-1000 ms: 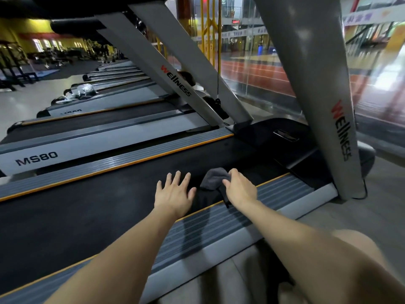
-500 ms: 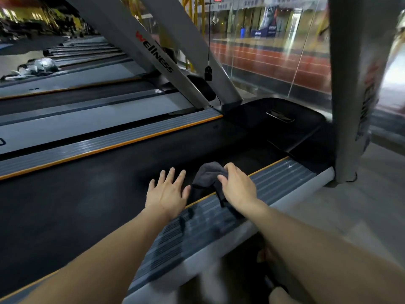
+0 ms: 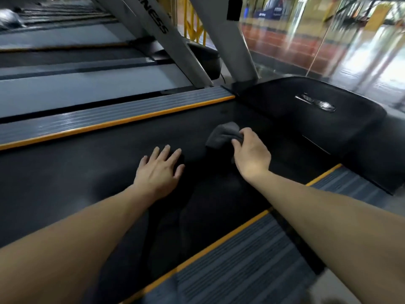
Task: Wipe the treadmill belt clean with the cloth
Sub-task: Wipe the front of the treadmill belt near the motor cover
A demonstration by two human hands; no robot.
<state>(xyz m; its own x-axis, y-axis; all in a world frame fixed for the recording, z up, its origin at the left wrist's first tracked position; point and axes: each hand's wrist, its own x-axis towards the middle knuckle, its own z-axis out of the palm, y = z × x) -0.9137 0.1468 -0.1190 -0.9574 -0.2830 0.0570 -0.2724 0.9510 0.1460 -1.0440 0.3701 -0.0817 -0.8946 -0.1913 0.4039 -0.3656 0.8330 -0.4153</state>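
The black treadmill belt (image 3: 76, 172) runs across the middle of the view between two grey ribbed side rails with orange edging. A dark grey cloth (image 3: 221, 134) is bunched on the belt near its front end. My right hand (image 3: 252, 154) grips the cloth's near side with fingers curled on it. My left hand (image 3: 158, 170) lies flat on the belt, fingers spread, a little left of the cloth and holding nothing.
The black motor cover (image 3: 306, 119) rises just beyond the cloth. Two grey uprights (image 3: 175, 40) slant up from the far rail. The near side rail (image 3: 252, 260) lies under my right forearm. More treadmills (image 3: 65, 84) stand to the left, a glass wall at right.
Both hands have moved forward from the near side rail onto the belt. The right hand has carried the cloth farther in toward the motor cover. The view has tipped downward and closer.
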